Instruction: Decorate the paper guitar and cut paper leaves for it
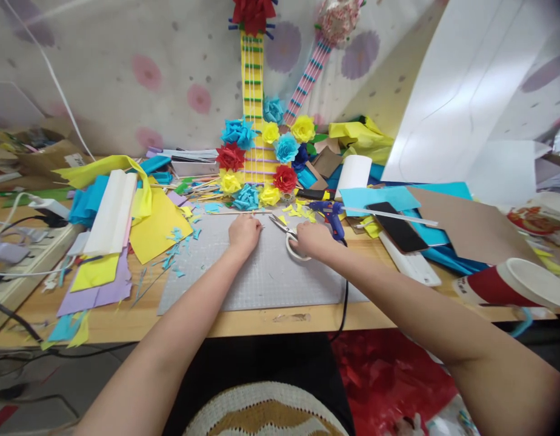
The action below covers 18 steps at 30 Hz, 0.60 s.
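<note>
My left hand rests on the grey cutting mat, its fingers closed together. What they pinch, if anything, is too small to make out. A thin wooden stick lies just beyond its knuckles. To the right, my right hand is closed on white-handled scissors, whose blades point up and left, slightly apart. Beyond the right hand lies a blue glue gun with a long white glue stick in it. Yellow paper scraps are scattered near the blades.
A yellow paper guitar with paper flowers stands against the back. Crepe paper and blue scraps lie left. On the right are a phone, brown cardboard and a tipped paper cup. The gun's black cord hangs over the front edge.
</note>
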Motion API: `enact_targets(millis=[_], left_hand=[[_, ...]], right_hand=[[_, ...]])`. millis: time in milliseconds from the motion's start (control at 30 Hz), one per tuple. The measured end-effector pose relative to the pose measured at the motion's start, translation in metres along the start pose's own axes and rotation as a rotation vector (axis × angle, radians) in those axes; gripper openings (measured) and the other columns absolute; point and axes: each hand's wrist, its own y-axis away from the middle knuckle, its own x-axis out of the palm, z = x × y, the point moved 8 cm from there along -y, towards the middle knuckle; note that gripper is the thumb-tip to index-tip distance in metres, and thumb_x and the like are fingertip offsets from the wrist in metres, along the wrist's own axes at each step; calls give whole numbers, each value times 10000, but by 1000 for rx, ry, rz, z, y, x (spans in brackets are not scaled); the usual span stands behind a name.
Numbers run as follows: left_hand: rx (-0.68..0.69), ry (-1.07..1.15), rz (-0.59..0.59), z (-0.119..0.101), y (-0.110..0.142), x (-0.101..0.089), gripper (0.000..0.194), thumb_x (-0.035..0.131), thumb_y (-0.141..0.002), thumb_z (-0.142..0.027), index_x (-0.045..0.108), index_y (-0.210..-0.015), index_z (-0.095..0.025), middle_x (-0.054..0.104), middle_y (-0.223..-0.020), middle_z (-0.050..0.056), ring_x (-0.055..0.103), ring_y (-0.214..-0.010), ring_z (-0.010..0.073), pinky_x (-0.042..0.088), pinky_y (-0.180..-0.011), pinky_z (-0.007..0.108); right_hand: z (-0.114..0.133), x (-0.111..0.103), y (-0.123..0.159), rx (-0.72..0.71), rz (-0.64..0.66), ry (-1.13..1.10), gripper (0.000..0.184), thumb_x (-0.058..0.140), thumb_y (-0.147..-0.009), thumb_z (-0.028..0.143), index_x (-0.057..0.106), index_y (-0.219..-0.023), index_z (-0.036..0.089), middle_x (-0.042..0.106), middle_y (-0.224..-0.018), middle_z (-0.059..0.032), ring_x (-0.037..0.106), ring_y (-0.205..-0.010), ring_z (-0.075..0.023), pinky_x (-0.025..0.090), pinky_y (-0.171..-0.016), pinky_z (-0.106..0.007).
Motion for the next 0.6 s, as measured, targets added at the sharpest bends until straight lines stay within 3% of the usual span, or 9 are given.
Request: enact_targets(millis=[100, 200, 333, 500, 600], left_hand=[[-6, 33, -25, 1, 2, 2, 232, 493, -818, -304, 708, -841, -220, 639, -890, 87, 505, -922, 233, 384, -735, 320], [-5, 57, -42, 2, 4, 2, 237, 493, -816, -320, 708, -846, -225, 637, -892, 82, 502, -923, 229, 383, -749, 318], [7, 105, -86, 5, 3, -3, 255, 475, -823, -316, 703, -850, -205, 644, -887, 80, 512, -913, 228, 375, -784, 323], [-61, 132, -227, 16, -2, -22, 264, 464, -827, -336, 676, -806, -181, 641, -841, 74, 534, -835, 223, 368, -775, 341], [-62, 161, -311, 18, -3, -31, 246, 490, -813, -355, 642, -732, -178, 627, -775, 64, 531, -799, 218, 364, -764, 339]], right_hand=[[0, -10, 8, -34, -135, 160, 427, 467, -805, 436, 526, -1050, 92, 554, -1071, -228, 534, -983, -316, 412, -790, -379], [-3, -15, 18, -99, -199, 150, 380, 438, -833, 407, 537, -1033, 100, 556, -1045, -201, 546, -959, -290, 415, -762, -342], [-26, -21, 37, -96, -258, 129, 269, 384, -868, 293, 580, -959, 134, 575, -1011, -149, 553, -945, -225, 391, -769, -281], [-85, -28, 72, 27, -225, 124, 253, 383, -838, 241, 623, -822, 164, 637, -894, -97, 586, -827, -204, 388, -662, -274], [-149, -39, 91, 175, -174, 8, 198, 464, -785, 285, 636, -768, 189, 655, -758, -57, 588, -717, -204, 383, -600, -285]])
